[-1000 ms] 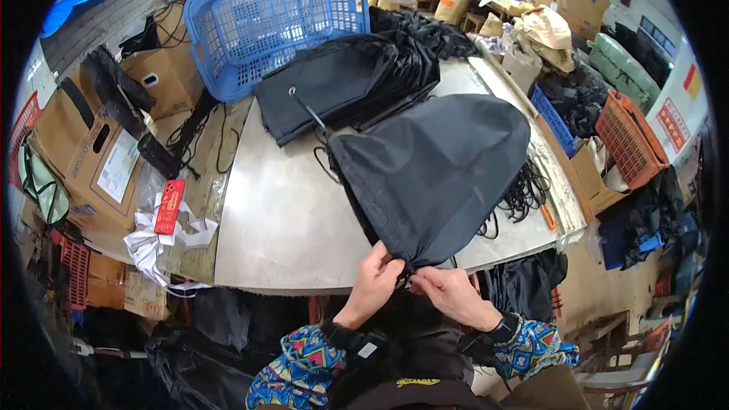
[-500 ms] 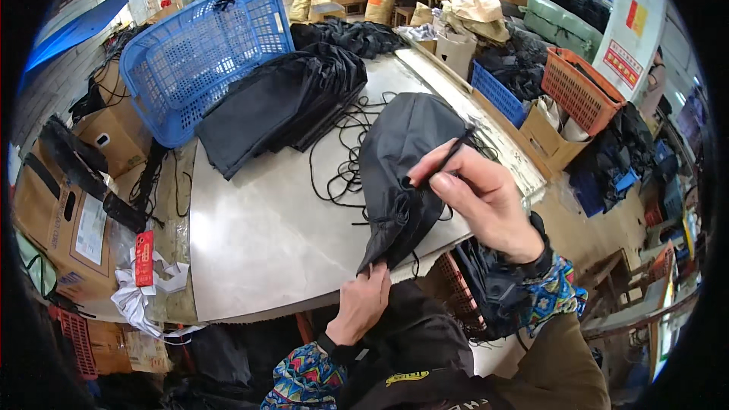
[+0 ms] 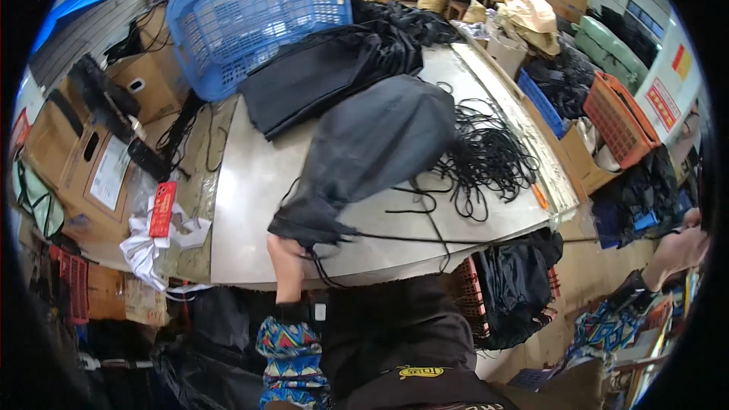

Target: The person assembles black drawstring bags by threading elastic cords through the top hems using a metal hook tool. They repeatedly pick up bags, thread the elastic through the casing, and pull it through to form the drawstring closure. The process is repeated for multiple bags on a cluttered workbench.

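A black fabric drawstring bag (image 3: 380,140) lies across the table, its wide rounded part pointing away and its gathered end near the front edge. My left hand (image 3: 285,262) is closed on that gathered end, with its fingers partly hidden under the cloth. From there a black cord (image 3: 448,241) runs straight and taut to the right. My right hand (image 3: 678,252) is stretched out to the far right rim, slightly blurred, closed on the cord; the cord's last stretch is hard to see. Beside the bag lies a tangled heap of black cords (image 3: 490,152).
Behind the bag are stacked black fabric pieces (image 3: 326,72) and a tilted blue basket (image 3: 258,23). Orange-handled scissors or a similar tool (image 3: 540,196) lie near the table's right edge. Below is a red basket with black cloth (image 3: 512,288). Cardboard boxes (image 3: 95,163) stand left.
My right hand has swung from the bag out to the far right, drawing the cord straight. The left hand has moved left with the bag's end, and the head view has shifted.
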Demonstrator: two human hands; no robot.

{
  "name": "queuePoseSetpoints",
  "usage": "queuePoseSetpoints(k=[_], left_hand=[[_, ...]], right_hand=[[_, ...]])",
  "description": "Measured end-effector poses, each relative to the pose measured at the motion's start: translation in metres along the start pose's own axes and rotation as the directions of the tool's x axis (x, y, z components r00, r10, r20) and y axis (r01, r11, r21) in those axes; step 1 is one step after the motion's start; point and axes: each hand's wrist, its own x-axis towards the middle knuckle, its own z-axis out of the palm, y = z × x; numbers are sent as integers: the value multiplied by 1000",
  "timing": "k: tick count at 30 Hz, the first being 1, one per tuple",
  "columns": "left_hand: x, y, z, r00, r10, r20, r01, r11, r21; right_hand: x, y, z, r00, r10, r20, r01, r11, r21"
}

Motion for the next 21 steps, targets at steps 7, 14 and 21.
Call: queuePoseSetpoints(k=[7,14,21], left_hand=[[55,-37,-110,981,188,-51,-192,885,-424],[32,7,-7,830,-515,214,545,667,-509],[8,73,-34,806,-290,516,350,937,-19]], right_hand=[[-3,73,6,797,-463,388,581,762,-286],[-102,-70,32,550,-169,818,113,985,128],[-172,-186,73,452,-327,830,15,933,360]])
